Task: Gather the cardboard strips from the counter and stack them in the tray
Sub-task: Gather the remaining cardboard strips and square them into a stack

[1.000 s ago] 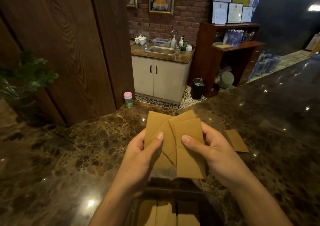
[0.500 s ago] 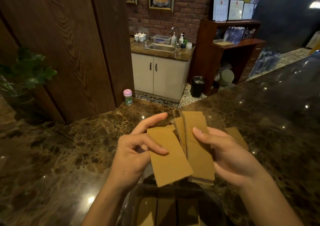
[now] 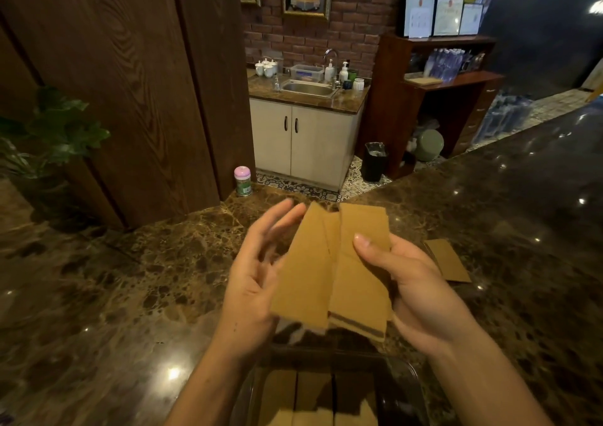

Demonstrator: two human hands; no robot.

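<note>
several cardboard strips (image 3: 339,262) sit as a loose bundle in the air above the counter (image 3: 130,279), held between both hands just beyond the tray (image 3: 412,373). right hand (image 3: 421,292) grips the bundle from its right side, thumb laid across the front face, fingers hidden behind, so it carries most of the weight. left hand (image 3: 257,279) is spread, fingers fanned and a bit blurred, palm against the left edge of the nearest strip; whether it actually pinches that strip, cannot tell. strips are not squared: the left one sits offset and overlaps the others, top edges uneven, bottom edges stepped.

one more strip (image 3: 448,261) lies flat on the counter just right of the right hand, not picked up. tray at bottom of frame is dark, and already holds cardboard pieces in side-by-side rows.

step in hand, by my read: aligning the gathered strips into a neat stack before loading. next move likely calls for the left hand to close on the left edge and push the offset strip flush, then both hands lower the stack toward the tray in line with the rows there. the loose strip on the counter remains to be collected. risk: offset strip slipping out while the left hand is open.
</note>
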